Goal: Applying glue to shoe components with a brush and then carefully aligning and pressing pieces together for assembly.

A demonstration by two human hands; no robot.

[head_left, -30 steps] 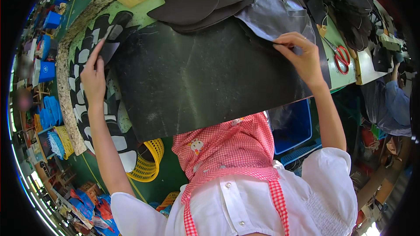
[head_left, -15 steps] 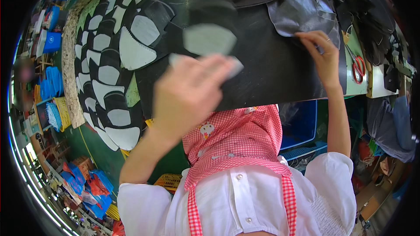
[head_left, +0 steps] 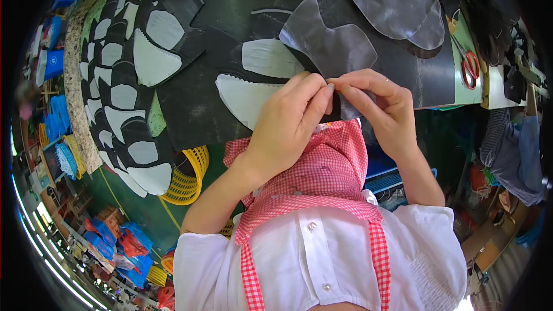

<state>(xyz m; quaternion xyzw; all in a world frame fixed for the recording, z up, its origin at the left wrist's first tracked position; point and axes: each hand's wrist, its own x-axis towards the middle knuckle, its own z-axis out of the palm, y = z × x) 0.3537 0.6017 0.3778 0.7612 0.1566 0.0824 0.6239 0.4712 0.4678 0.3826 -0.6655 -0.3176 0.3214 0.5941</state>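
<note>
My left hand (head_left: 291,116) is closed at the near edge of the table, over a black cut piece with white patches (head_left: 245,97), whose toothed white edge shows left of the fingers. My right hand (head_left: 381,106) pinches the near end of a shiny dark grey sheet piece (head_left: 337,43), shaped with lobes. The fingertips of both hands meet where the two pieces come together. The fingers cover the edges there. Most of the grey piece lies flat beyond my hands.
Overlapping rows of black-and-white pieces (head_left: 124,97) lie at the left of the dark work mat (head_left: 190,112). More shiny grey pieces (head_left: 394,3) are stacked at the far right, near red-handled scissors (head_left: 470,72). A yellow basket (head_left: 187,181) stands below the table edge.
My left hand, blurred before with a black-and-white piece, is now at the near table edge. My right hand has brought a grey piece from the stack toward me, and both hands meet.
</note>
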